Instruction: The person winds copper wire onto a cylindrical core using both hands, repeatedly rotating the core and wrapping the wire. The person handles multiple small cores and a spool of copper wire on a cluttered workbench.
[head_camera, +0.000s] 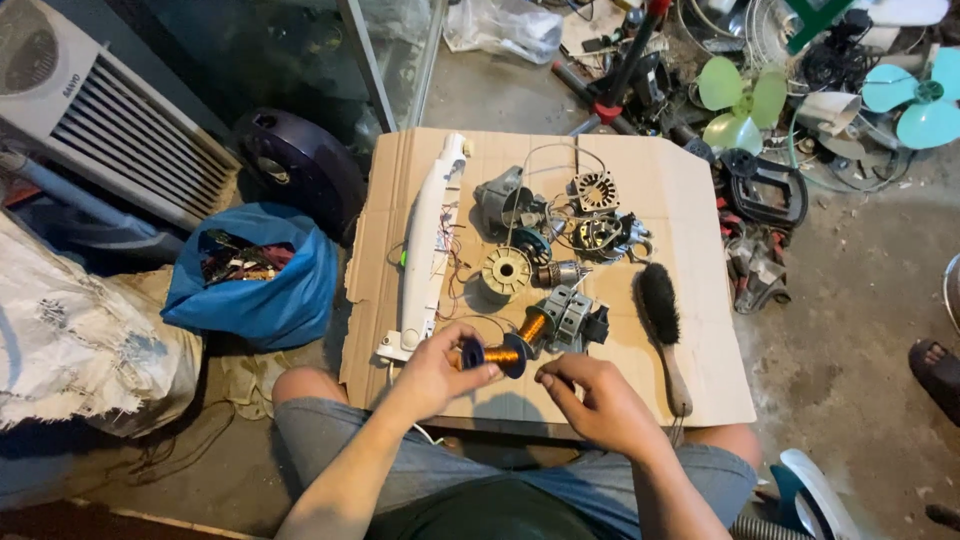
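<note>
Fingertips of your left hand pinch the copper spool; your right hand curls narrow, seemingly on fine wire. Keep tension even above the cardboard.

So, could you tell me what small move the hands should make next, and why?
Probably pull the wire end taut with the right hand: the left hand holds the copper spool, and the right fingertips pinch right beside it, apparently on a fine strand.
</note>
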